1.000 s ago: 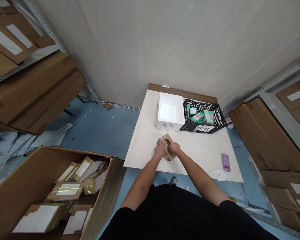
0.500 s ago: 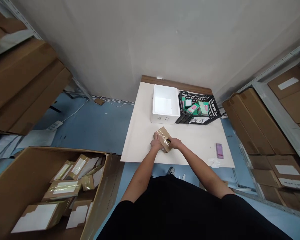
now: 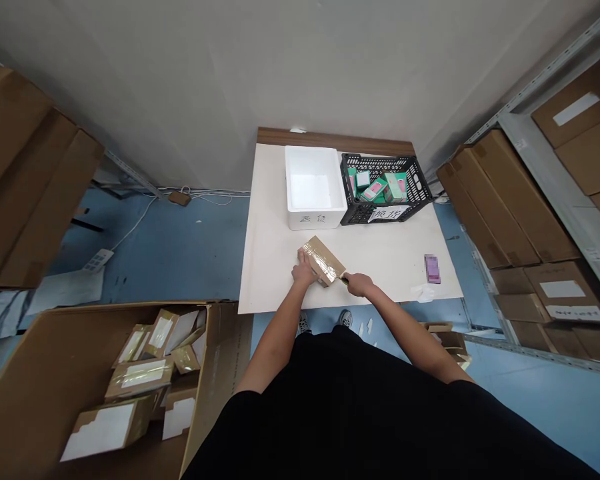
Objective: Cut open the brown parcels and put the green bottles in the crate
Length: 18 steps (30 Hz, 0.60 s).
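A small brown cardboard box (image 3: 321,259), with shiny clear tape along its top, lies at a slant on the white table (image 3: 270,267). My left hand (image 3: 304,272) grips its left side, fingers resting on the top face. At the box's near right end is my right hand (image 3: 358,284), closed around a small dark and yellowish tool (image 3: 345,279) that looks like a box cutter. The tool's tip meets the box edge; most of it is hidden in the hand.
Behind the box stand a white foam bin (image 3: 316,219) and a black plastic crate (image 3: 347,212) holding green and pink boxes. A blurred purple item (image 3: 433,269) lies at the table's right. A large carton (image 3: 225,347) at left holds several taped parcels. Shelves with cartons (image 3: 555,287) flank the right.
My right hand and the tool have moved from the box's side to its near right end. My left hand still holds the box, which has turned slightly. The camera view has shifted.
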Each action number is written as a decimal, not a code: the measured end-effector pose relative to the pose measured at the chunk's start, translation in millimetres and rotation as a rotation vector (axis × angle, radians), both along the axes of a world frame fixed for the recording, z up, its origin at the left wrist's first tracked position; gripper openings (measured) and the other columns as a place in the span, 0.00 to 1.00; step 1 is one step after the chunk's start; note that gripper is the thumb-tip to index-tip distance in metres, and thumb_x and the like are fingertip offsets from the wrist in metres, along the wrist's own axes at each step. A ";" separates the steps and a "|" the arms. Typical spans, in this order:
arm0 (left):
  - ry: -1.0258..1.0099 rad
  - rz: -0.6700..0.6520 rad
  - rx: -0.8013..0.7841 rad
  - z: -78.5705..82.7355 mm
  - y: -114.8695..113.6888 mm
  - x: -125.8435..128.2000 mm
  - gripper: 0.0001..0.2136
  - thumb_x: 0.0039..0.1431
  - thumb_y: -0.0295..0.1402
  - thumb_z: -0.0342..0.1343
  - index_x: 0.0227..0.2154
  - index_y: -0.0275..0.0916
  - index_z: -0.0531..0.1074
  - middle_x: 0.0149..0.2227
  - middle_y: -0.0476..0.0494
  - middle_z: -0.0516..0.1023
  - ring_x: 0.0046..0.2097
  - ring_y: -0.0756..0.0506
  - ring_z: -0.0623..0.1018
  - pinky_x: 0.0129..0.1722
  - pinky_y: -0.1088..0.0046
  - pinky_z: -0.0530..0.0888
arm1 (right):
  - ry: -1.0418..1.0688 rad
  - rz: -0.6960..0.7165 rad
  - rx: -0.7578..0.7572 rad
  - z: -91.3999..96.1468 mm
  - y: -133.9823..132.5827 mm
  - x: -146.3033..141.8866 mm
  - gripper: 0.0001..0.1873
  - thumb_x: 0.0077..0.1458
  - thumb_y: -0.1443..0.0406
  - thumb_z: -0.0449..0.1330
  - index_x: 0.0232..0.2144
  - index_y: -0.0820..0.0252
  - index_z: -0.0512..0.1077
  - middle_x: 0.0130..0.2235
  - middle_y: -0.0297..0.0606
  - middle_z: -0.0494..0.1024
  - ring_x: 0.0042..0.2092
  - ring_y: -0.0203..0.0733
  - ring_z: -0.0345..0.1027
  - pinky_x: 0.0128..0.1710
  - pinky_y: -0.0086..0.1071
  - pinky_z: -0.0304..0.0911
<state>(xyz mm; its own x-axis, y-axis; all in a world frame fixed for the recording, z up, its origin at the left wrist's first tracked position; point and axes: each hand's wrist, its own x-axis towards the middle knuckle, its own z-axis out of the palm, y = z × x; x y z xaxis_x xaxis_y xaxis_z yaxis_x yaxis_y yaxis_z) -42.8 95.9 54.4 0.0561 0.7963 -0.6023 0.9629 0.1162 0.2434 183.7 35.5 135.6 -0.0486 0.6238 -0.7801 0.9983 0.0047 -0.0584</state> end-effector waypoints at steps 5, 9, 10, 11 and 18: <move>-0.011 0.034 0.115 -0.3 -11.4 19.8 0.59 0.56 0.63 0.63 0.80 0.45 0.37 0.81 0.38 0.28 0.63 0.29 0.75 0.55 0.57 0.80 | 0.077 -0.201 0.106 -17.2 -33.9 47.6 0.28 0.66 0.63 0.58 0.67 0.50 0.69 0.50 0.48 0.83 0.49 0.55 0.79 0.42 0.38 0.68; 0.041 0.069 0.147 -1.1 -28.6 64.5 0.56 0.63 0.64 0.54 0.79 0.32 0.37 0.80 0.25 0.36 0.64 0.27 0.73 0.54 0.59 0.81 | 0.136 -0.490 0.358 -37.8 -32.3 58.1 0.36 0.73 0.56 0.51 0.77 0.56 0.48 0.52 0.51 0.83 0.50 0.55 0.80 0.44 0.37 0.68; 0.054 0.062 0.147 -1.1 -34.1 75.8 0.55 0.65 0.63 0.51 0.79 0.29 0.37 0.79 0.22 0.38 0.64 0.26 0.73 0.54 0.59 0.80 | 0.150 -0.551 0.392 -43.6 -25.8 56.3 0.38 0.74 0.53 0.51 0.77 0.58 0.46 0.54 0.52 0.83 0.52 0.55 0.79 0.45 0.37 0.68; 0.064 0.047 0.150 -1.1 -40.0 85.9 0.53 0.67 0.62 0.49 0.78 0.28 0.37 0.79 0.21 0.40 0.65 0.26 0.72 0.55 0.59 0.80 | 0.169 -0.605 0.416 -49.4 -17.6 54.1 0.40 0.73 0.51 0.52 0.77 0.59 0.46 0.55 0.52 0.82 0.54 0.56 0.79 0.47 0.37 0.69; 0.094 -0.061 0.136 3.1 -64.7 114.7 0.45 0.71 0.53 0.49 0.78 0.30 0.41 0.77 0.20 0.47 0.64 0.27 0.71 0.56 0.57 0.79 | 0.187 -0.725 0.448 -72.1 45.7 63.5 0.48 0.63 0.51 0.66 0.75 0.57 0.50 0.58 0.50 0.80 0.57 0.56 0.77 0.50 0.38 0.70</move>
<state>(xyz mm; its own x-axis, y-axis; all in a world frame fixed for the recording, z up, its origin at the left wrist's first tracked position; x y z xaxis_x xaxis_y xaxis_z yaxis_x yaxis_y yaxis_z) 71.9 31.2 57.5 0.0555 0.8676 -0.4941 0.9864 0.0290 0.1616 247.2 81.3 63.5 0.3765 0.7965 -0.4731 0.7379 -0.5666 -0.3666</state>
